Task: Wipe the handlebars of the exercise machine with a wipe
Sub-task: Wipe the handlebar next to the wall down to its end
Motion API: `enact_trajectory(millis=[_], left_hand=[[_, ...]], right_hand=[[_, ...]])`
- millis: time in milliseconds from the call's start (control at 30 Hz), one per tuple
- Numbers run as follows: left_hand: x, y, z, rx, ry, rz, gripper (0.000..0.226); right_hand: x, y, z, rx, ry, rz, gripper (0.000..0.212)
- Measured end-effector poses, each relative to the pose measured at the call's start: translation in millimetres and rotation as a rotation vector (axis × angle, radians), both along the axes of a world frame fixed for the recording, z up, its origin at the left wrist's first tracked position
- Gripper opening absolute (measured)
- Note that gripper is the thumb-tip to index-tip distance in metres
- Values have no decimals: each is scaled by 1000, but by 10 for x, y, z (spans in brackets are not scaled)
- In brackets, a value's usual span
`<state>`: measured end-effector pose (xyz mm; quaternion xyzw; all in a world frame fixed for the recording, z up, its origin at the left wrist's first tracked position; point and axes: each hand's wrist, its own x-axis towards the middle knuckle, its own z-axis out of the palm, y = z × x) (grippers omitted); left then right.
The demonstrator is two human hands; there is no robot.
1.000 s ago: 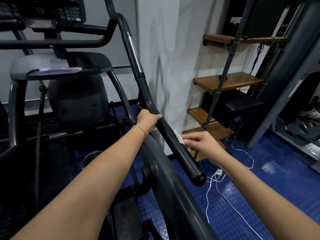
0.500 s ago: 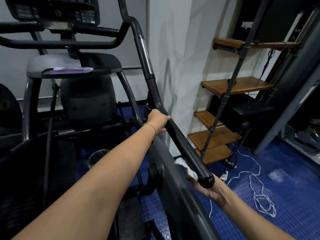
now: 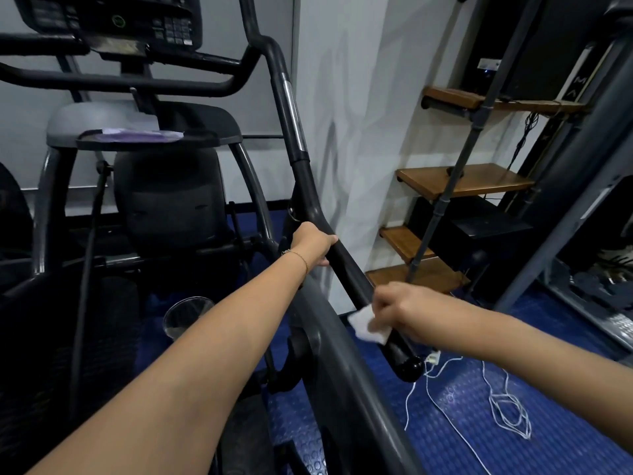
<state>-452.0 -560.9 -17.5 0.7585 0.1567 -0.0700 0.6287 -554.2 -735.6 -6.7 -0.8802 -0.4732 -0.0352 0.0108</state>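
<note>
One handlebar [image 3: 346, 265] in work, black and long. Its axis runs from high and far at the left down to low and near at the right, with the rounded end cap [image 3: 409, 366] pointing down-right toward the person.

The white wall [image 3: 342, 97] stands close behind the upper stretch. The machine's grey frame [image 3: 342, 371] curves just below and left of the bar. Open blue floor [image 3: 565, 389] lies right of the end cap, with a loose white cable [image 3: 507, 413] on it.

Two hands. The left hand [image 3: 313, 243] is wrapped round the bar at its bend, fingers curled over the top. The right hand [image 3: 397, 310], slightly blurred, pinches the wipe [image 3: 368, 325] against the bar's lower stretch, just above the cap. One wipe — white, folded, its free corner sticking out left of the fingers.

Four wooden shelves [image 3: 462, 181] stand to the right — well apart from the bar. One clear cup [image 3: 186, 317] sits low beside the left forearm.
</note>
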Motion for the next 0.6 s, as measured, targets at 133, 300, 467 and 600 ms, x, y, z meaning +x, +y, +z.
enact_trajectory(millis=[133, 300, 467, 600], left_hand=[[9, 21, -27, 32, -26, 9, 47], [4, 36, -69, 24, -38, 2, 49], [22, 74, -72, 12, -51, -3, 51], [91, 115, -108, -57, -36, -33, 31]], right_hand=[[-143, 223, 111, -454, -193, 175, 20], [155, 461, 175, -542, -185, 88, 9], [47, 285, 171, -539, 49, 128, 16], [398, 231, 107, -229, -70, 5, 27]])
